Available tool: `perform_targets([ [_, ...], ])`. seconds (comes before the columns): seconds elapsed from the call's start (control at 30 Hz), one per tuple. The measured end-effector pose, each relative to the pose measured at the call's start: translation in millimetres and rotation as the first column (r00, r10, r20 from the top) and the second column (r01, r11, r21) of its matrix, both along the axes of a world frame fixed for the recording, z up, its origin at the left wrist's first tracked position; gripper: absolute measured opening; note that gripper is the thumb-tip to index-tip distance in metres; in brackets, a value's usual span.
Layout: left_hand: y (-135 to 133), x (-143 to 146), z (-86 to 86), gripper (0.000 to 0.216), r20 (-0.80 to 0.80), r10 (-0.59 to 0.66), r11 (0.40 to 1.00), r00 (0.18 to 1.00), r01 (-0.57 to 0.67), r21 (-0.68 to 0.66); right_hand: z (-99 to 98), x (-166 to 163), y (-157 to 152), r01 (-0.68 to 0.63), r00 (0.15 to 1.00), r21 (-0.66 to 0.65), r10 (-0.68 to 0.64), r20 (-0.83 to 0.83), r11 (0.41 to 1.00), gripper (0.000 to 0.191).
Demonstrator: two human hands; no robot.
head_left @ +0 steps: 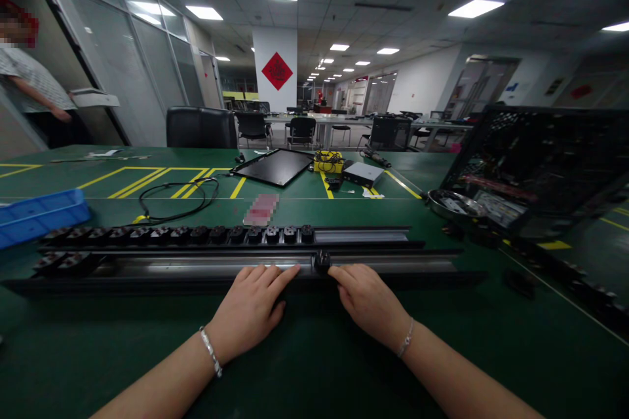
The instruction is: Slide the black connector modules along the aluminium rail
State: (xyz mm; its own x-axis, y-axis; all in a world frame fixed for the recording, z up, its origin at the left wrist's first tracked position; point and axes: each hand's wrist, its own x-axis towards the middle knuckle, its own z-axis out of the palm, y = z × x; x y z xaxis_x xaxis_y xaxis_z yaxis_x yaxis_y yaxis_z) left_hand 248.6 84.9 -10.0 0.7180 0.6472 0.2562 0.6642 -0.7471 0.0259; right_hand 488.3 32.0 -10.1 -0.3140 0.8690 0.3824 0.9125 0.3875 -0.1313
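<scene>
A long black and silver rail lies across the green table in front of me. A small black socket module sits in its channel near the middle. My left hand lies flat on the rail's front edge, fingers stretched toward the module. My right hand rests just right of the module, fingers curled against the rail and touching it. A second rail behind holds a row of several black modules. Two more modules sit at the near rail's left end.
A blue bin stands at the left edge. A black cable loop, a dark flat panel, a yellow object and a white box lie farther back. An open black chassis sits at the right. A person stands far left.
</scene>
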Motion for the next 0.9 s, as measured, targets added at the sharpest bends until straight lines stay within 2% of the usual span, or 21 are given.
perform_targets([
  [0.5, 0.2, -0.3, -0.4, 0.061, 0.008, -0.001, 1.0, 1.0, 0.001, -0.008, 0.6, 1.6, 1.3, -0.011, 0.999, 0.034, 0.01, 0.036, 0.999, 0.031],
  [0.9, 0.0, -1.0, -0.6, 0.061, 0.016, -0.006, 1.0, 1.0, 0.006, 0.004, 7.3, 4.4, -1.2, 0.038, 0.997, -0.056, -0.034, 0.07, 0.998, 0.034],
])
